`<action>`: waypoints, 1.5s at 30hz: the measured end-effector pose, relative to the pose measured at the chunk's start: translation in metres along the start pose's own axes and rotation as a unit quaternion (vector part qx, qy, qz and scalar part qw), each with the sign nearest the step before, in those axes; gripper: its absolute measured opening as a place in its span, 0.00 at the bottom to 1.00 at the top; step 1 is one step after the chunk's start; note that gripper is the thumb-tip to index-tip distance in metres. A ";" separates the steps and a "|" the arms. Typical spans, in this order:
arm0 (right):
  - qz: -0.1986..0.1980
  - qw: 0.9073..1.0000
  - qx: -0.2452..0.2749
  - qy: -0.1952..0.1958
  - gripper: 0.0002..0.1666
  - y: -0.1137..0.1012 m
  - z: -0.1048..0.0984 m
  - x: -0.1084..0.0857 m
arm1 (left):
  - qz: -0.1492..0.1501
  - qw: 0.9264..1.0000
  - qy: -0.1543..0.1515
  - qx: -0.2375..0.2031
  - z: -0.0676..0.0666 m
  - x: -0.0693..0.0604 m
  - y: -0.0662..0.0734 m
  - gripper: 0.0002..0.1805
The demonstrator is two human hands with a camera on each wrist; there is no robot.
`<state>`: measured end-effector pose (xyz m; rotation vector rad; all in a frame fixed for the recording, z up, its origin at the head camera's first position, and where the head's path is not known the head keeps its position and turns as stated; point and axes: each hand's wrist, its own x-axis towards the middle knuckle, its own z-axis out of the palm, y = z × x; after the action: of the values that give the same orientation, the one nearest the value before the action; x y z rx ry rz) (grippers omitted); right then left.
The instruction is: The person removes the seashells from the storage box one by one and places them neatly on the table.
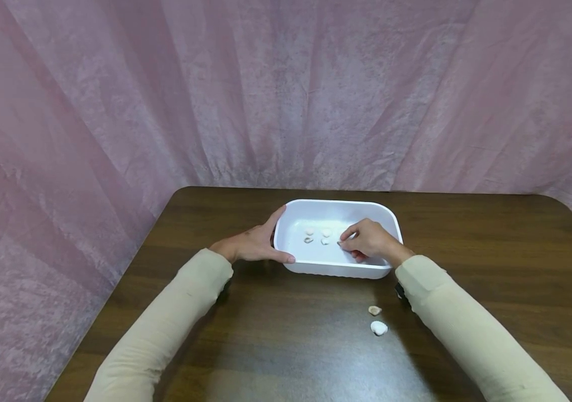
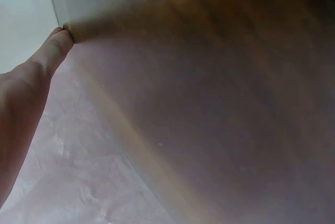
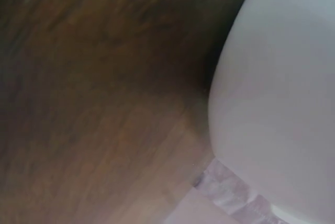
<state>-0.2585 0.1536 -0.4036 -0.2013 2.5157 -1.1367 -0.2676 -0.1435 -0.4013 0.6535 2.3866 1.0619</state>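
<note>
A white rectangular tray [image 1: 338, 270] stands on the table. The left hand [image 1: 258, 243] rests against its left end, thumb and fingers spread along the rim; part of that hand [image 2: 31, 85] shows at the tray in the left wrist view. Inside the tray, the right hand [image 1: 368, 241] pinches a small shell [image 1: 340, 243] near the tray floor. Left of it lie several small shells in two rows, among them a white one [image 1: 326, 233] and a brownish one [image 1: 308, 240]. The right wrist view shows the tray's outer wall [image 3: 277, 98] but not the hand.
On the brown wooden table [image 1: 286, 335], in front of the tray near the right forearm, lie a small brownish shell [image 1: 374, 310] and a larger white ribbed shell [image 1: 379, 328]. A pink curtain [image 1: 286, 95] hangs behind the table.
</note>
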 end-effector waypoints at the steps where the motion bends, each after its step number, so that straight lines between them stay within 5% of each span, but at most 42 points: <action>1: 0.000 1.000 0.001 0.001 0.12 0.000 0.000 0.000 | 0.000 1.000 0.000 0.001 0.000 0.000 0.000 0.70; 19: -0.030 0.999 -0.039 0.005 0.06 0.001 0.000 -0.001 | 0.009 1.000 0.000 -0.002 -0.001 -0.001 0.001 0.70; 45: -0.018 0.999 -0.045 0.011 0.06 -0.003 -0.001 -0.005 | 0.017 1.000 -0.003 -0.010 0.000 -0.002 0.001 0.69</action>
<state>-0.2542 0.1536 -0.4000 -0.2606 2.5943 -1.0463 -0.2663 -0.1439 -0.3997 0.6907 2.3652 1.0935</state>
